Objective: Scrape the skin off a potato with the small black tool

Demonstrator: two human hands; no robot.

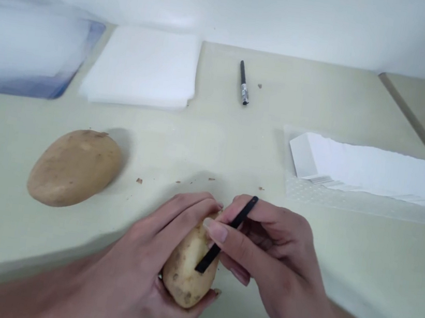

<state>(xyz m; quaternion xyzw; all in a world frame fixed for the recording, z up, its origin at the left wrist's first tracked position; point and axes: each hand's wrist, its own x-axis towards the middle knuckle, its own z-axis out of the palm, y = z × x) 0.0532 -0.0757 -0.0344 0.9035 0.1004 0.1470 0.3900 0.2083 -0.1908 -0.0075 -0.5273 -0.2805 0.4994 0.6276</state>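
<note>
Head cam — left hand [156, 256] is wrapped round a potato [189, 276], right hand [273, 261] pinches a black strip [226, 234] against it — bigger potato [76, 168] at 10 o'clock.

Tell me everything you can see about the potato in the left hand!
The potato is plump and oval, yellowish-brown with dark spots. A smooth, paler patch on top looks peeled. Its long side points away from the person. The left hand wraps around it. The right hand holds a flat black strip, with one end over the potato. I can't tell if the potato touches the table.
</note>
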